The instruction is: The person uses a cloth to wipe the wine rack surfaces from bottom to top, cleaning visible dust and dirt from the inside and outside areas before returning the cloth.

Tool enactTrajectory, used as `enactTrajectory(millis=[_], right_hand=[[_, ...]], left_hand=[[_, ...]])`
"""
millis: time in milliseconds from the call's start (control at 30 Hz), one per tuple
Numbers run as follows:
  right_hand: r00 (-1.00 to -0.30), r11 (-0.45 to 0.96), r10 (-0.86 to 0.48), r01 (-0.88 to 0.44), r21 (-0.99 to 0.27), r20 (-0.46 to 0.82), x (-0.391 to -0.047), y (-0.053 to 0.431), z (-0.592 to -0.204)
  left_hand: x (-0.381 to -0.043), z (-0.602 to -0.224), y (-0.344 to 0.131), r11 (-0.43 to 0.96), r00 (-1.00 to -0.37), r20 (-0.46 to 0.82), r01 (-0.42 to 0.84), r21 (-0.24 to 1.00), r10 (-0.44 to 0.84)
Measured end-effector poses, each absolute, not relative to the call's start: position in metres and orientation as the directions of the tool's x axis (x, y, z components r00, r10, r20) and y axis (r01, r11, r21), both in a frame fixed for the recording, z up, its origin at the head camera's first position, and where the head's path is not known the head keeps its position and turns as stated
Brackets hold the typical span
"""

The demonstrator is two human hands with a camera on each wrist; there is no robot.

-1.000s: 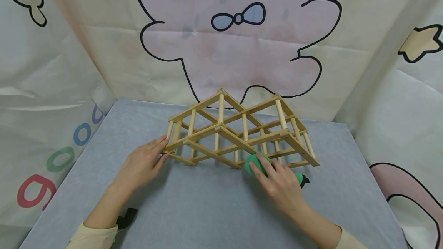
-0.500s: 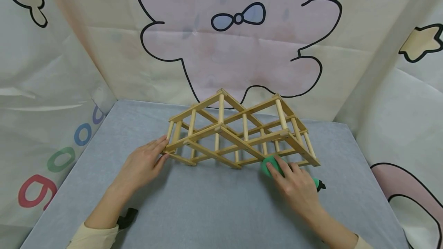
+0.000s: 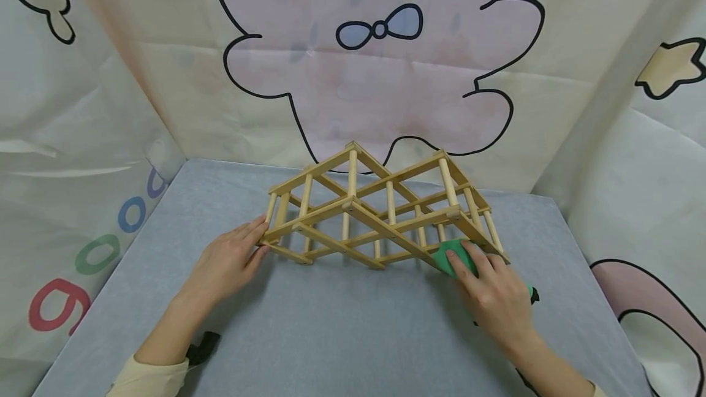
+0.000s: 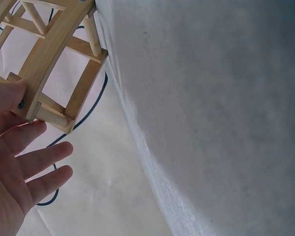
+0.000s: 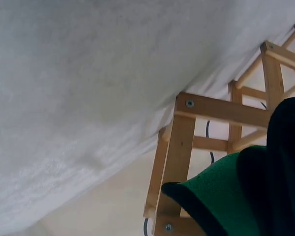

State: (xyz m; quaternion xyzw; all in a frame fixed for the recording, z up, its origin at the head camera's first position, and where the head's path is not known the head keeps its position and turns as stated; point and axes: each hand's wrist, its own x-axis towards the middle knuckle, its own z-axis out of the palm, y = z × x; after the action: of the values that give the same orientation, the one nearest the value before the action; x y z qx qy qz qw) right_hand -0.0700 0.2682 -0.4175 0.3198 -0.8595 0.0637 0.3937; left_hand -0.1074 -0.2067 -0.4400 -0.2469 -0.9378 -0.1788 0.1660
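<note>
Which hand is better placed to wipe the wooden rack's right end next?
Probably the right hand: it holds the green cloth at that end of the wooden rack, while the left hand grips the opposite end.

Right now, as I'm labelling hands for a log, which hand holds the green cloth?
The right hand: it holds the green cloth near the right end of the wooden lattice rack, whereas the left hand pinches the left end.

Wooden rack, green cloth (in right hand)
</note>
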Motion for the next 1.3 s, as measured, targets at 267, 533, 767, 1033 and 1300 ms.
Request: enactTrajectory(millis=[267,533,767,1033,1300], right_hand=[[-0.383,0.807,-0.468,-0.553,0.208,0.796,-0.064,0.269,-0.404],[-0.339,0.833,-0.404,-0.521,0.187,0.850,-0.066,0.271,-0.396],[-0.310,0.832,-0.379,-0.527,0.175,0.872,-0.068,0.266,-0.390],[-0.255,0.814,-0.368,-0.554,0.177,0.894,-0.072,0.253,-0.372],[-0.176,0.807,-0.346,-0.557,0.197,0.922,-0.078,0.232,-0.353]], left_hand=[[-0.107,-0.440,-0.207,0.815,-0.827,0.395,0.518,0.259,0.399],[-0.106,-0.439,-0.207,0.816,-0.826,0.401,0.517,0.257,0.397],[-0.107,-0.439,-0.206,0.817,-0.823,0.402,0.519,0.250,0.401],[-0.108,-0.440,-0.206,0.816,-0.820,0.405,0.523,0.245,0.404],[-0.108,-0.441,-0.206,0.815,-0.820,0.404,0.525,0.245,0.406]])
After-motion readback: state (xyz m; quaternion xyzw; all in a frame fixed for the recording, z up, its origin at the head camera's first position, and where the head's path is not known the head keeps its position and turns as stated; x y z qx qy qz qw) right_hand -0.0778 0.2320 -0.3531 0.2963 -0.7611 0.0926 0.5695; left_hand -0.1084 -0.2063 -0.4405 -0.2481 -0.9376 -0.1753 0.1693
